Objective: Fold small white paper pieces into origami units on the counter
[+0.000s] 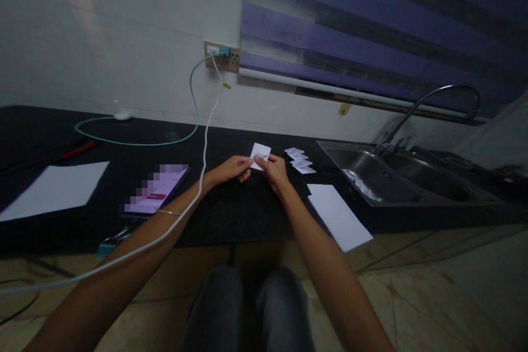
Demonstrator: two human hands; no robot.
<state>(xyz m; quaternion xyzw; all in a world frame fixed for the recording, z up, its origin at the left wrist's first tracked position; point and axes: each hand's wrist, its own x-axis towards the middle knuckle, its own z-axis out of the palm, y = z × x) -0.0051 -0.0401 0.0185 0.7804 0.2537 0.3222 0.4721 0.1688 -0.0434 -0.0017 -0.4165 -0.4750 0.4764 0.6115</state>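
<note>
Between my two hands, just above the dark countertop, is a small folded piece of white paper (260, 150). My left hand (235, 168) pinches its left edge, with the other fingers curled under. My right hand (274, 169) grips the lower right part, its thumb lying across the front. To the right of that hand lie several small folded paper pieces (300, 160), overlapping in a row. Closer to the counter's front edge are flat white paper strips (340, 217), partly stacked on each other.
A larger white sheet (58, 190) and a tablet-like screen (159, 190) lie at left. A white cable (205, 148) crosses over my left forearm from the wall socket (223, 56). A teal cable (165, 143) loops behind. At right stands a steel sink (371, 176) with a curved faucet (433, 91).
</note>
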